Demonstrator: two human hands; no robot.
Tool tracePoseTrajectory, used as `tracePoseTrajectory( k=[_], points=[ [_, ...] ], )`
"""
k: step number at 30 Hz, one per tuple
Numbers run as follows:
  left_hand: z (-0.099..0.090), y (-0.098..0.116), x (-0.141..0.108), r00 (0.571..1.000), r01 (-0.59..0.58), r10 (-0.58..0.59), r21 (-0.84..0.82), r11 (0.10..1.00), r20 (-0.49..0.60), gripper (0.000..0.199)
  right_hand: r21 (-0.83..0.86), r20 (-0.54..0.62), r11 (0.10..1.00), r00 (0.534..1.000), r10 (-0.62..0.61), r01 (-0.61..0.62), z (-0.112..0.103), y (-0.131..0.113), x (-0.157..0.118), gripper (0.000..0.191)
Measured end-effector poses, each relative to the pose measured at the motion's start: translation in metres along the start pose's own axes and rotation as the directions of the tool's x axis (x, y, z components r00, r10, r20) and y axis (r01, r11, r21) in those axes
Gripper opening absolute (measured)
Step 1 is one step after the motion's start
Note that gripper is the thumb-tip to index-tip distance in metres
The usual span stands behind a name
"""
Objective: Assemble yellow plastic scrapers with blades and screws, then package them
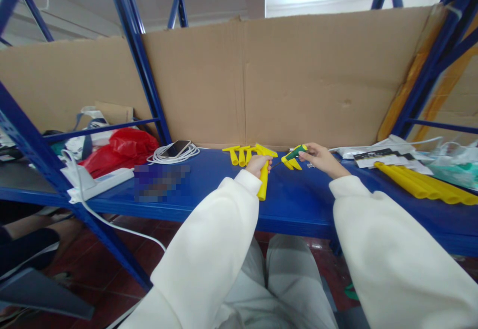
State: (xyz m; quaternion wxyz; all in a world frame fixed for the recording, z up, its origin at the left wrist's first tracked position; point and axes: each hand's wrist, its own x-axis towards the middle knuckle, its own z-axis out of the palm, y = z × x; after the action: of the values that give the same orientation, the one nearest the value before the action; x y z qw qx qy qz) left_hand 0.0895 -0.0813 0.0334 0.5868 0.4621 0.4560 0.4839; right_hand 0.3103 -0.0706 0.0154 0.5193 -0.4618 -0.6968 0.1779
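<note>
My left hand (257, 165) is closed around a yellow tube (263, 185), which hangs down over the blue shelf top. In my right hand (317, 157) is a screwdriver with a green and yellow handle (296, 152). Its thin shaft points left toward the tube in my left hand; whether the tip touches it I cannot tell. Just behind my hands lie several short yellow T-shaped pieces (242, 156). Other yellow pieces (294, 164) rest beneath the screwdriver handle. A few tiny items (310, 164), too small to name, lie near my right fingers.
Long yellow tubes (418, 182) lie at the right beside dark-and-white packets (388, 159). A phone (177, 149) rests on a coiled white cable (160, 157) at left, near a white power strip (106, 182) and a red bag (121, 150). Cardboard (317, 80) stands behind the shelf.
</note>
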Motion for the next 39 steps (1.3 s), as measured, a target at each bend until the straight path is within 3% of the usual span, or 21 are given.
tracePoseTrajectory(
  k=[5,15,24,39],
  points=[
    [0.0,0.0,0.0,1.0,0.015,-0.016,0.057,0.998,0.016,0.035,0.154,-0.098,0.986,0.993,0.072,-0.057,0.004,-0.006,0.001,0.049],
    [0.0,-0.002,0.002,0.998,0.057,-0.058,0.112,0.992,0.001,0.031,0.281,-0.384,0.955,0.923,0.019,0.097,0.003,-0.008,0.003,0.039],
    [0.0,-0.001,0.0,0.992,0.111,-0.12,0.2,0.974,0.036,0.029,0.349,-0.347,0.932,0.937,0.033,0.096,0.008,-0.009,0.003,0.041],
    [-0.001,-0.001,0.002,0.99,0.124,-0.133,0.176,0.977,0.039,0.029,0.337,-0.346,0.938,0.937,0.044,0.08,0.008,-0.012,0.001,0.041]
  ],
)
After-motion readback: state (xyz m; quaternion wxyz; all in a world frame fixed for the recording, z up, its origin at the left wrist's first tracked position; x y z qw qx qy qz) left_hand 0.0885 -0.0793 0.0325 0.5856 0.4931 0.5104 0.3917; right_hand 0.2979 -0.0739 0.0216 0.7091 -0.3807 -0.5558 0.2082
